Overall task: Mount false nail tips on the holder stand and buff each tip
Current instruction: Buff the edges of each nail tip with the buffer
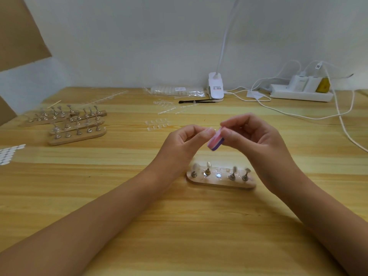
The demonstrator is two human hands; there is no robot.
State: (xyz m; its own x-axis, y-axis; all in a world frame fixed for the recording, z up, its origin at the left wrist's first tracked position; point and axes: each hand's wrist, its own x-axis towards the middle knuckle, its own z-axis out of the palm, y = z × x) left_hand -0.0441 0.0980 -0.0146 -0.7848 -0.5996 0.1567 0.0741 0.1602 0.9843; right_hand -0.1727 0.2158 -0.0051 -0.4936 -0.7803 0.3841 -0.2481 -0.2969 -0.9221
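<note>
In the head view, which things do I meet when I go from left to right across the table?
Sheet of white dots → spare holder stands → left hand → buffer block → right hand → power strip.

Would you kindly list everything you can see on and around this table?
table: 1, light wood, under everything
stand: 1, wood with four metal pegs, near centre, below the hands
spare stands: several, wood with pegs, left
buffer: 1, pink, white and purple, between the hands
held tip: 1, pale, mostly hidden, against the buffer
loose tips: several, clear, mid-table
bag: 1, clear, back centre
brush: 1, black, in front of the bag
lamp: 1, white, back centre
power strip: 1, white, back right, with white cables
dots: many, white, left edge
left hand: pinches the held tip
right hand: grips the buffer
</note>
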